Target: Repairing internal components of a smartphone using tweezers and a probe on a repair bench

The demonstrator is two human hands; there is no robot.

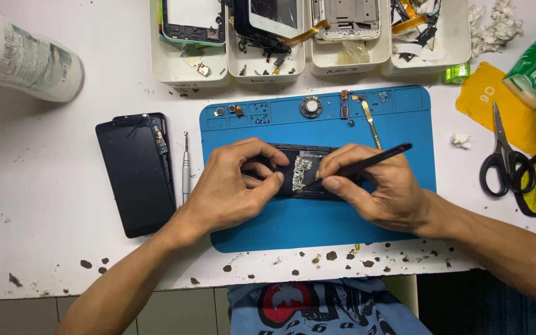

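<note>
Opened phone body (302, 174), dark and flat, lying mid-way on the blue work mat (317, 217), mostly hidden beneath both hands; pale adhesive residue showing in its middle. Probably light and stiff, yet fragile at the exposed inner parts: best gripped by the outer edges, never by the centre. Further left on the white table (63, 248), a black phone screen panel (134, 174), then a slim screwdriver (185, 167) just beside the mat. Left hand (234, 189) curled narrow, fingers and thumb pinching the left end of the phone body and pressing it down. Right hand (373, 189) closed in a pen grip round a black pry tool (367, 162), tip touching the residue. Far right, black-handled scissors (504, 158). Above, white parts trays (311, 62).
</note>
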